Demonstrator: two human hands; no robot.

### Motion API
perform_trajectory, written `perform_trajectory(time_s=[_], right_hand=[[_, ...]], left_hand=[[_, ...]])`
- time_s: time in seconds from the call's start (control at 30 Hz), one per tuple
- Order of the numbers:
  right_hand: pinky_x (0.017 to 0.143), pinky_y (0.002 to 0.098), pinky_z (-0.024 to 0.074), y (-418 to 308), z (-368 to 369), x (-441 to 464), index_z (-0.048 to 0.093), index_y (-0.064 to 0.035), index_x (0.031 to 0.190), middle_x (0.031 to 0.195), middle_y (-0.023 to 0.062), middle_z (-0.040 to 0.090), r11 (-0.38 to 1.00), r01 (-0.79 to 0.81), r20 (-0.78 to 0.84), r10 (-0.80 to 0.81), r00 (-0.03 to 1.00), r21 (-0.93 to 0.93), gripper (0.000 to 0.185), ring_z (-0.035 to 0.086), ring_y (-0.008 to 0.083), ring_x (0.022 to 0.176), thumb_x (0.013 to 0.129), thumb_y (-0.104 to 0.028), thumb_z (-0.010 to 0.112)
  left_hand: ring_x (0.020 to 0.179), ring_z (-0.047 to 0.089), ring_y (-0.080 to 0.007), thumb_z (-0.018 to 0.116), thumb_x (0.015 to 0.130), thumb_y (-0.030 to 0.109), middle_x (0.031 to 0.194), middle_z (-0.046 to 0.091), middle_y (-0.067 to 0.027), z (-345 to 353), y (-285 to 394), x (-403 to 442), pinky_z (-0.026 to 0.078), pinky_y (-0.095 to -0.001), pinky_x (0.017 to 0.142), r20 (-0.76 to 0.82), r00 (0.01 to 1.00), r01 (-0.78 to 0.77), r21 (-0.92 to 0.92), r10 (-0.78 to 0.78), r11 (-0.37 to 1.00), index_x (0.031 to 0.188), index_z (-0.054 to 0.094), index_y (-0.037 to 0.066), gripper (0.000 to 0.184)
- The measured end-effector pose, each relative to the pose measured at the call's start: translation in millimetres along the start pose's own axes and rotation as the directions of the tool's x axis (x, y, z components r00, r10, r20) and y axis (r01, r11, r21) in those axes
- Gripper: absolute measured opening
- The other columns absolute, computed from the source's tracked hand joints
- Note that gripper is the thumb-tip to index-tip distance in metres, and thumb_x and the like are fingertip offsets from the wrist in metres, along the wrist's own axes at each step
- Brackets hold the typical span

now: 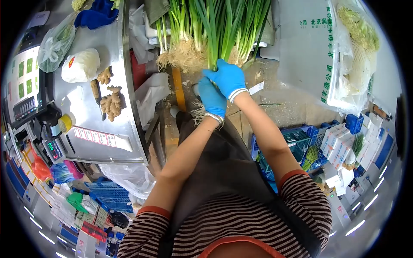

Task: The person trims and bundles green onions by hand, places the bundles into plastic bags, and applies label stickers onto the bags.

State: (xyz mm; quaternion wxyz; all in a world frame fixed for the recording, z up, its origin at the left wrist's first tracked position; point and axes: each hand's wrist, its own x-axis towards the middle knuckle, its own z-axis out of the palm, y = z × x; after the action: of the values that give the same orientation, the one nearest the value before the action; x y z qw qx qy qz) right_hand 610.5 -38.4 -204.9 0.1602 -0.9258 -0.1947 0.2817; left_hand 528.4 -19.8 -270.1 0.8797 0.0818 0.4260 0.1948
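Observation:
Both my hands wear blue gloves and meet at the lower end of a bunch of green onions [221,32]. My right hand [230,78] is closed around the white stalks near their base. Just below and to the left, my left hand [211,98] is closed, with pale stringy roots [198,112] showing beside its wrist. Behind them, more green onions [185,21] stand with a thick mass of roots [184,56] at their lower ends.
At the left, a metal table [86,109] holds ginger [112,103], a knife [95,92], a white bag [81,65] and a label strip [101,137]. Blue crates [297,144] stand at the right. A large grey-white box [301,51] is at the upper right.

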Motion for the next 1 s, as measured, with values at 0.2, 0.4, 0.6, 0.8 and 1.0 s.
perform_trajectory(time_s=[0.2,0.4,0.6,0.8,1.0], right_hand=[[0.071,0.0496,0.0528,15,23,-7,0.061,0.0031,0.089,0.077,0.0271,0.065,0.963,-0.034,-0.191,0.088,0.978,0.266,0.037,0.065,0.0434,0.074,0.095,-0.033,0.052],[0.064,0.0485,0.0525,10,-9,0,0.066,0.0007,0.086,0.077,0.0242,0.066,0.975,0.134,0.06,-0.126,0.99,-0.176,0.037,0.066,0.0387,0.069,0.096,-0.033,0.052],[0.058,0.0416,0.0532,21,-12,-2,0.07,-0.0095,0.078,0.076,0.0143,0.069,0.672,0.534,0.278,-0.459,0.844,-0.512,0.033,0.067,0.0328,0.066,0.095,-0.033,0.054],[0.054,0.0369,0.05,28,-73,-38,0.07,-0.0042,0.088,0.072,0.0152,0.066,0.701,0.255,0.288,-0.557,0.779,0.666,0.038,0.059,0.0255,0.054,0.098,-0.036,0.053],[0.064,0.0308,0.0521,133,-47,-37,0.069,-0.0067,0.085,0.076,0.0111,0.067,0.386,-0.293,0.318,0.0,0.948,0.875,0.033,0.061,0.0218,0.064,0.098,-0.031,0.051]], left_hand=[[0.072,0.049,-0.0147,0.045,0.097,0.021,0.076,0.048,-0.0036,-21,-7,16,0.042,-0.0314,0.066,0.068,0.927,-0.329,0.625,0.37,0.708,0.081,0.052,0.006,0.023],[0.07,0.048,-0.0151,0.048,0.095,0.026,0.076,0.047,-0.0027,0,-14,7,0.041,-0.0326,0.064,-0.102,0.953,-0.213,0.446,0.286,0.869,0.079,0.052,0.007,0.026],[0.075,0.054,-0.0141,0.047,0.095,0.026,0.086,0.056,-0.0036,8,-20,-3,0.048,-0.0311,0.07,-0.08,0.996,0.029,0.002,-0.029,1.0,0.092,0.052,0.005,0.022],[0.084,0.062,-0.0177,0.067,0.085,0.008,0.098,0.062,-0.0095,-49,11,23,0.055,-0.0303,0.071,0.226,0.963,-0.015,0.585,-0.145,0.811,0.109,0.05,-0.001,0.03],[0.092,0.066,-0.0177,0.075,0.081,0.013,0.101,0.07,-0.0088,-11,100,-1,0.054,-0.0313,0.083,0.102,0.84,0.326,0.691,-0.533,0.645,0.114,0.066,0.001,0.036]])
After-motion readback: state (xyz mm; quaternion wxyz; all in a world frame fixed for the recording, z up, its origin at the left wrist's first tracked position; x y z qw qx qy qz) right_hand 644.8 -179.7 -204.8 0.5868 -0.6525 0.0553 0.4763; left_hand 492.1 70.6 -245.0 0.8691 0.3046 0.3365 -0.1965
